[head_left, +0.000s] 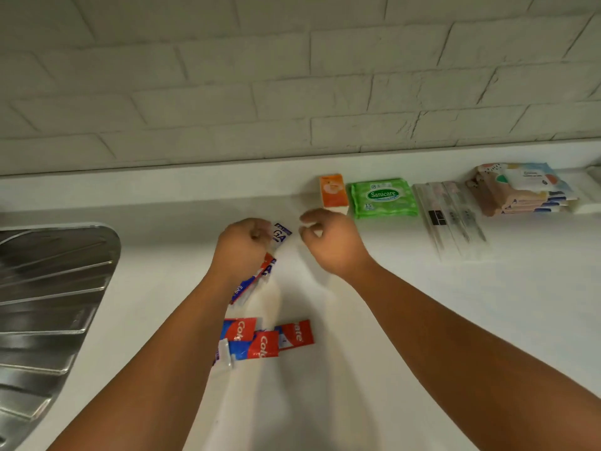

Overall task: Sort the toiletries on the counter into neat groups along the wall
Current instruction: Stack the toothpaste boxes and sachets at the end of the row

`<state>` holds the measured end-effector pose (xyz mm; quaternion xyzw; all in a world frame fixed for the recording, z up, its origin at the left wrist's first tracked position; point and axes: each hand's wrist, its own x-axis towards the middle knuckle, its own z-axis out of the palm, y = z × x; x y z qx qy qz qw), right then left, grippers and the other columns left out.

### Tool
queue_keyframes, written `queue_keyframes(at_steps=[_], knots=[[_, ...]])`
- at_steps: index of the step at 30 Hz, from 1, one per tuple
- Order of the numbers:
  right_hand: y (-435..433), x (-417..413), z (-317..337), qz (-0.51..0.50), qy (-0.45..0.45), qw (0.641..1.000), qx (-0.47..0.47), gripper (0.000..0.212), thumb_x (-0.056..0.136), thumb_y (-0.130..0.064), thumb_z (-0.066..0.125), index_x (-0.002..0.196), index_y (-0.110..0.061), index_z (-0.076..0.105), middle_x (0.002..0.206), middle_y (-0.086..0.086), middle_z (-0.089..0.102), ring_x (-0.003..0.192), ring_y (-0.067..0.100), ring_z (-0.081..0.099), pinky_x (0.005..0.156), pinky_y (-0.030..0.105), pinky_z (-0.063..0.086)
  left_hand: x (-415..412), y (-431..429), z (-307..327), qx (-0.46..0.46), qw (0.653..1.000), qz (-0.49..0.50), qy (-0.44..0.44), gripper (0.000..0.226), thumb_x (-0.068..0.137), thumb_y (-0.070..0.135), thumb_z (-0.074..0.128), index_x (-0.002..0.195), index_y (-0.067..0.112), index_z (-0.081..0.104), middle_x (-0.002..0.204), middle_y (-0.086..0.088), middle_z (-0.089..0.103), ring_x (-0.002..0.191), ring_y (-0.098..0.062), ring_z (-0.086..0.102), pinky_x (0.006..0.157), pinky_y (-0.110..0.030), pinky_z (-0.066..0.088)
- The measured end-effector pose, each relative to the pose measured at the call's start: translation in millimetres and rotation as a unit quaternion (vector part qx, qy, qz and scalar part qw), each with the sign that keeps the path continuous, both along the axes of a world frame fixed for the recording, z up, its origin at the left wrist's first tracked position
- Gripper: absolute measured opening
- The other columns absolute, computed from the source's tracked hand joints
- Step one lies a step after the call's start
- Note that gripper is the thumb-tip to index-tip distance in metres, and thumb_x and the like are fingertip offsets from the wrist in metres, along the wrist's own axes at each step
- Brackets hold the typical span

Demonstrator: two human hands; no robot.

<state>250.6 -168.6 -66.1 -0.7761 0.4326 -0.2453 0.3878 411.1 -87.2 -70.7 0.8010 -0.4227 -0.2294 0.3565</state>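
Observation:
My left hand (242, 247) is closed on a strip of blue, white and red sachets (281, 234) that hangs down past my wrist above the white counter (422, 320). My right hand (331, 242) hovers just right of it with curled fingers, pinching something small and white that I cannot make out. Three red and blue toothpaste sachets (266, 340) lie overlapping on the counter below my hands. Along the wall sit an orange pack (333, 190), a green wipes pack (383, 197), clear-wrapped toothbrushes (452, 216) and a stack of tissue packs (520, 188).
A steel sink drainboard (48, 304) fills the left edge. A white brick wall (292, 76) rises behind a low ledge. A white object (593, 190) sits at the far right edge beside the tissue stack.

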Motion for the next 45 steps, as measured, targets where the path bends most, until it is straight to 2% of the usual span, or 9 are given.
queue_keyframes(at_steps=[4, 8, 13, 18, 21, 26, 31, 36, 45], knots=[[41, 0, -18, 0.039, 0.063, 0.997, 0.016, 0.024, 0.090, -0.025, 0.066, 0.112, -0.017, 0.070, 0.112, -0.003, 0.071, 0.100, 0.015, 0.065, 0.091, 0.025, 0.049, 13, 35, -19, 0.042, 0.997, -0.017, -0.055, 0.025, 0.093, 0.017, 0.064, 0.117, 0.015, 0.070, 0.115, 0.000, 0.071, 0.095, -0.013, 0.062, 0.085, -0.019, 0.042], [67, 8, -37, 0.036, 0.117, 0.992, -0.001, 0.030, 0.092, -0.026, 0.061, 0.120, -0.017, 0.067, 0.125, -0.002, 0.066, 0.114, 0.016, 0.059, 0.101, 0.026, 0.044, 26, 53, -41, 0.069, 0.986, -0.065, -0.136, 0.038, 0.091, 0.024, 0.068, 0.127, 0.014, 0.065, 0.128, -0.006, 0.065, 0.115, -0.026, 0.057, 0.099, -0.032, 0.042], [68, 30, -48, 0.058, 0.160, 0.985, -0.036, 0.038, 0.095, -0.015, 0.055, 0.133, -0.011, 0.057, 0.139, 0.007, 0.055, 0.128, 0.023, 0.049, 0.107, 0.025, 0.032, 31, 69, -58, 0.081, 0.971, -0.117, -0.190, 0.048, 0.092, 0.028, 0.067, 0.137, 0.014, 0.056, 0.133, -0.006, 0.059, 0.117, -0.027, 0.049, 0.101, -0.037, 0.042], [41, 67, -48, 0.069, 0.150, 0.984, -0.063, 0.033, 0.092, -0.003, 0.048, 0.120, 0.001, 0.064, 0.130, 0.021, 0.058, 0.119, 0.039, 0.054, 0.099, 0.041, 0.043, 32, 95, -60, 0.066, 0.971, -0.155, -0.171, 0.047, 0.090, 0.028, 0.071, 0.135, 0.019, 0.057, 0.131, -0.001, 0.060, 0.115, -0.020, 0.049, 0.099, -0.031, 0.042], [27, 89, -56, 0.109, 0.216, 0.969, -0.059, 0.036, 0.099, -0.014, 0.042, 0.132, -0.007, 0.055, 0.151, 0.015, 0.039, 0.141, 0.034, 0.032, 0.111, 0.044, 0.032, 32, 111, -57, 0.084, 0.971, -0.184, -0.131, 0.049, 0.087, 0.032, 0.075, 0.133, 0.025, 0.058, 0.129, 0.004, 0.061, 0.115, -0.015, 0.050, 0.099, -0.029, 0.044], [33, 89, -79, 0.145, 0.306, 0.935, -0.100, 0.043, 0.102, -0.027, 0.036, 0.144, -0.017, 0.042, 0.162, 0.003, 0.020, 0.149, 0.031, 0.010, 0.117, 0.052, 0.016, 38, 122, -50, 0.119, 0.967, -0.206, -0.094, 0.053, 0.084, 0.037, 0.077, 0.132, 0.025, 0.057, 0.125, 0.004, 0.063, 0.104, -0.010, 0.059, 0.088, -0.020, 0.049], [65, 53, -88, 0.133, 0.262, 0.946, -0.135, 0.044, 0.103, -0.026, 0.037, 0.147, -0.027, 0.040, 0.163, -0.004, 0.021, 0.151, 0.021, 0.008, 0.121, 0.051, 0.007, 52, 130, -46, 0.130, 0.965, -0.199, -0.112, 0.036, 0.094, 0.030, 0.066, 0.128, 0.022, 0.061, 0.123, 0.002, 0.067, 0.101, -0.014, 0.065, 0.086, -0.026, 0.056], [95, 18, -91, 0.109, 0.255, 0.951, -0.137, 0.044, 0.102, -0.027, 0.039, 0.146, -0.029, 0.044, 0.161, -0.005, 0.025, 0.151, 0.020, 0.013, 0.121, 0.048, 0.009, 64, 135, -46, 0.132, 0.969, -0.170, -0.120, 0.027, 0.096, 0.035, 0.061, 0.120, 0.023, 0.063, 0.112, 0.003, 0.070, 0.089, -0.013, 0.065, 0.074, -0.021, 0.053], [135, -16, -96, 0.068, 0.209, 0.968, -0.124, 0.041, 0.102, -0.020, 0.044, 0.142, -0.025, 0.050, 0.159, -0.007, 0.031, 0.150, 0.019, 0.017, 0.120, 0.037, 0.008, 56, 121, -48, 0.098, 0.991, -0.087, 0.036, 0.020, 0.100, 0.022, 0.051, 0.112, 0.018, 0.067, 0.101, -0.005, 0.072, 0.081, -0.013, 0.069, 0.060, -0.025, 0.050]])
